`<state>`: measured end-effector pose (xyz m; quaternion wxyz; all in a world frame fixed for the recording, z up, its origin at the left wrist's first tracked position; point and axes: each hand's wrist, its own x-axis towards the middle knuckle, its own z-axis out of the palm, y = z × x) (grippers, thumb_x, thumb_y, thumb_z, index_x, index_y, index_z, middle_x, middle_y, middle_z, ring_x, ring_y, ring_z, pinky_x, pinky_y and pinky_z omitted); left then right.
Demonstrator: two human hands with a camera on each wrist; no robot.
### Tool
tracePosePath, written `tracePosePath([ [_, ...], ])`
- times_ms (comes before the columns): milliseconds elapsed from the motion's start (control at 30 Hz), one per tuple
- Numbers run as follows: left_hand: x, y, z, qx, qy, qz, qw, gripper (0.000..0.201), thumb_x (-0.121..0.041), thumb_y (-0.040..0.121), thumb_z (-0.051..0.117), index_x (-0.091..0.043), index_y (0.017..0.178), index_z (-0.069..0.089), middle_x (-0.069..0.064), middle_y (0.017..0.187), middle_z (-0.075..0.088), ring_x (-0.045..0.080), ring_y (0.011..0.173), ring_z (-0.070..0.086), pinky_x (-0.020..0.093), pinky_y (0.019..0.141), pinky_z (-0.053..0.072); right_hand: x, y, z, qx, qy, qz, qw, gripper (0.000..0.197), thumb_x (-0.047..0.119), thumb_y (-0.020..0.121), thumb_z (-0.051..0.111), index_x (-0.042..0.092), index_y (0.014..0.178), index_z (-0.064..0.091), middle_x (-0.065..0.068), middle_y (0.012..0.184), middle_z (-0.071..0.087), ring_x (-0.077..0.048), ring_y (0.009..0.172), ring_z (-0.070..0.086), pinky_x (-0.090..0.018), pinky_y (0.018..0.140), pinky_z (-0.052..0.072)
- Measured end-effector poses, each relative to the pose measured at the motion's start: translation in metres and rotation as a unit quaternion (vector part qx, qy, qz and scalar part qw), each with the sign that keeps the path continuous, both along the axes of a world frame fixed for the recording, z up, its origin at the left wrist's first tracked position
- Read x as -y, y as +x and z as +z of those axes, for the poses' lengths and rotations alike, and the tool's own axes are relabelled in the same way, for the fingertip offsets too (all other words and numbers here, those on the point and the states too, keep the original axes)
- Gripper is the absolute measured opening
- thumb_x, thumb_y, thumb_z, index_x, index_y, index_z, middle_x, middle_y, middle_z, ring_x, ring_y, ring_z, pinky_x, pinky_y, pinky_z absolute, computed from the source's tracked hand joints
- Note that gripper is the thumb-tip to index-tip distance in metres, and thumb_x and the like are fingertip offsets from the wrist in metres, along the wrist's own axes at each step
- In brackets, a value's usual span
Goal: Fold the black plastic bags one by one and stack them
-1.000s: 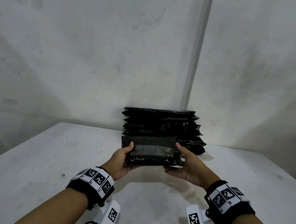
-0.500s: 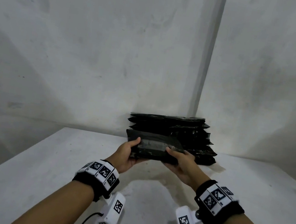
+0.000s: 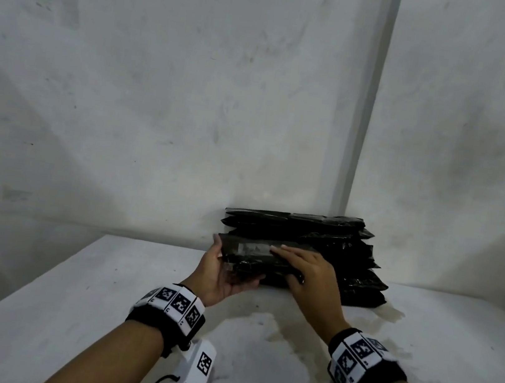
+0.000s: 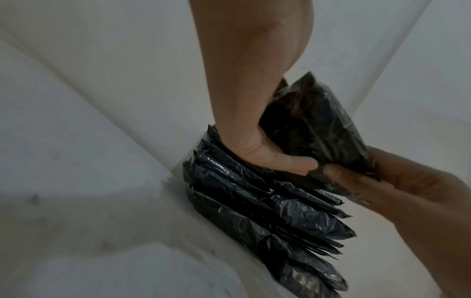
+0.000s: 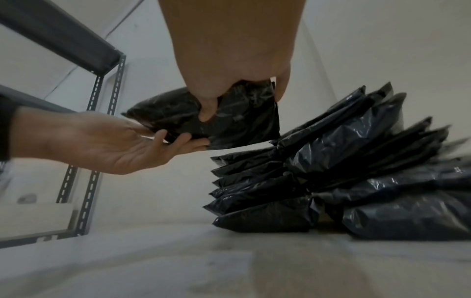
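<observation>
Folded black bag (image 3: 255,252) clamped between both hands: left hand (image 3: 222,272) supporting underneath, right hand (image 3: 308,271) pressing top, keeping fold flat beside stack (image 3: 346,254) on surface (image 3: 63,310).

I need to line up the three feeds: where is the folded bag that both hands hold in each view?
Head: folded bag at centre, before the stack.
Left wrist: upper right, above the stack.
Right wrist: upper centre, left of the stack.
Shared landmark: the stack.
</observation>
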<state>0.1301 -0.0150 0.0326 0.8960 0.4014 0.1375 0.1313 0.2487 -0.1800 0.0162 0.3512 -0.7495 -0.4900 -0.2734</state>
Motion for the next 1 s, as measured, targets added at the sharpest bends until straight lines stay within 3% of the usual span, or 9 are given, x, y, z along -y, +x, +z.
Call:
tracePosePath([
  [100, -0.021, 0.013, -0.002, -0.04, 0.081, 0.001, 0.996, 0.095, -0.077, 0.085, 0.004, -0.005, 0.116, 0.059, 0.018, 0.102, 0.07, 0.036, 0.089, 0.065, 0.039, 0.072, 0.055, -0.019, 0.023, 0.011, 0.039, 0.06, 0.019, 0.997, 0.059, 0.005, 0.078, 0.066, 0.036, 0.127, 0.061, 0.011, 0.121, 0.064, -0.019, 0.111, 0.056, -0.048, 0.094, 0.047],
  [167, -0.031, 0.017, -0.001, -0.092, 0.157, 0.044, 0.982, 0.076, -0.066, 0.095, 0.018, -0.005, 0.113, 0.059, 0.013, 0.1, 0.069, 0.031, 0.081, 0.064, 0.036, 0.07, 0.053, -0.037, 0.037, 0.025, 0.055, 0.091, 0.006, 0.994, 0.052, 0.005, 0.078, 0.065, 0.031, 0.123, 0.066, 0.007, 0.116, 0.067, -0.023, 0.107, 0.057, -0.048, 0.091, 0.048],
  [267, -0.051, 0.024, -0.01, -0.15, 0.327, 0.106, 0.927, 0.024, -0.025, 0.098, 0.048, -0.008, 0.109, 0.061, 0.007, 0.098, 0.066, 0.022, 0.078, 0.058, 0.026, 0.066, 0.047, -0.065, 0.066, 0.048, 0.088, 0.128, -0.006, 0.988, 0.046, 0.002, 0.075, 0.07, 0.023, 0.116, 0.071, 0.001, 0.108, 0.07, -0.026, 0.099, 0.058, -0.048, 0.089, 0.048],
  [400, -0.082, 0.031, -0.026, -0.162, 0.475, 0.201, 0.841, 0.021, -0.006, 0.094, 0.051, -0.02, 0.088, 0.065, 0.009, 0.112, 0.065, 0.027, 0.11, 0.057, 0.037, 0.094, 0.045, -0.103, 0.096, 0.073, 0.121, 0.131, -0.02, 0.984, 0.043, 0.01, 0.074, 0.075, 0.025, 0.114, 0.072, 0.003, 0.106, 0.07, -0.026, 0.098, 0.058, -0.044, 0.091, 0.047],
  [467, -0.091, 0.035, -0.03, -0.169, 0.489, 0.198, 0.833, 0.019, -0.005, 0.094, 0.05, -0.017, 0.092, 0.063, 0.01, 0.113, 0.064, 0.027, 0.113, 0.056, 0.036, 0.096, 0.043, -0.119, 0.107, 0.078, 0.095, 0.079, -0.054, 0.991, 0.039, 0.017, 0.073, 0.075, 0.027, 0.11, 0.072, 0.002, 0.103, 0.07, -0.029, 0.1, 0.06, -0.051, 0.098, 0.041],
  [533, -0.099, 0.04, -0.037, -0.169, 0.495, 0.192, 0.83, 0.018, -0.003, 0.094, 0.049, -0.013, 0.098, 0.064, 0.01, 0.114, 0.063, 0.025, 0.114, 0.055, 0.032, 0.097, 0.041, -0.13, 0.11, 0.076, 0.034, -0.068, -0.115, 0.99, 0.036, 0.038, 0.077, 0.069, 0.032, 0.113, 0.068, 0.003, 0.106, 0.069, -0.026, 0.11, 0.059, -0.061, 0.11, 0.017],
  [633, -0.103, 0.046, -0.047, -0.19, 0.511, 0.169, 0.821, 0.02, -0.002, 0.093, 0.05, -0.005, 0.105, 0.066, 0.01, 0.118, 0.062, 0.024, 0.116, 0.054, 0.027, 0.097, 0.039, -0.14, 0.107, 0.06, -0.048, -0.258, -0.179, 0.948, 0.06, 0.071, 0.084, 0.045, 0.04, 0.135, 0.049, 0.005, 0.13, 0.058, -0.029, 0.124, 0.052, -0.071, 0.106, -0.008],
  [767, -0.101, 0.053, -0.057, -0.208, 0.521, 0.139, 0.816, 0.017, -0.002, 0.092, 0.052, -0.009, 0.101, 0.065, 0.011, 0.116, 0.062, 0.025, 0.114, 0.056, 0.026, 0.092, 0.041, -0.15, 0.108, 0.044, 0.007, -0.28, -0.211, 0.937, 0.054, 0.062, 0.098, 0.015, 0.046, 0.148, 0.025, 0.003, 0.144, 0.044, -0.031, 0.137, 0.035, -0.074, 0.103, -0.012],
  [1000, -0.092, 0.054, -0.063, -0.237, 0.525, 0.094, 0.812, 0.014, 0.0, 0.09, 0.054, -0.008, 0.093, 0.066, 0.011, 0.112, 0.065, 0.021, 0.109, 0.058, 0.026, 0.094, 0.042, -0.149, 0.111, 0.048, -0.079, -0.29, -0.166, 0.939, 0.055, 0.053, 0.101, 0.023, 0.032, 0.151, 0.021, 0.003, 0.158, 0.022, -0.023, 0.148, 0.01, -0.072, 0.106, -0.007],
])
